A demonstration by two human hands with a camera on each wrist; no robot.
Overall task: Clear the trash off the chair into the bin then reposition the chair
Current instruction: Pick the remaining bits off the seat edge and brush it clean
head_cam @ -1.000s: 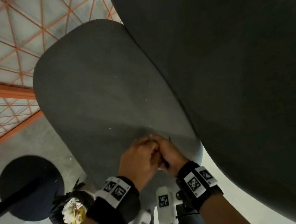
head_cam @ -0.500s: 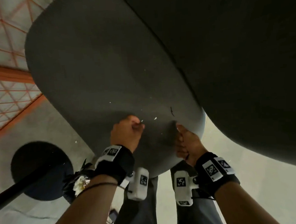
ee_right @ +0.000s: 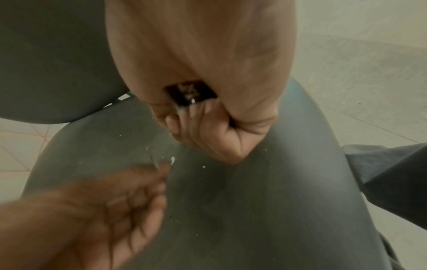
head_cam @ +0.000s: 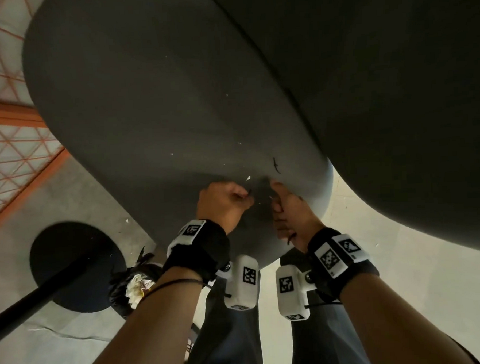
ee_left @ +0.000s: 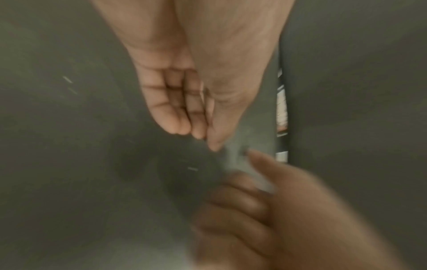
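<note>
The dark grey chair seat fills the head view, its backrest at the upper right. White crumbs and a dark thread lie near the seat's front edge. My left hand is curled on the seat, thumb and fingertips pinched together; a tiny dark scrap sticks out of them. Close to its right, my right hand is cupped with its fingers curled over dark trash bits in the palm. The bin, black-lined with crumpled white paper inside, stands on the floor at lower left.
A black round base with a dark pole stands on the grey floor left of the bin. Orange-lined flooring runs along the far left. My legs are against the seat's front edge.
A second ago the two hands were pressed together at the seat's front. They have come apart, and the left hand has moved left onto the seat. The camera has dropped closer.
</note>
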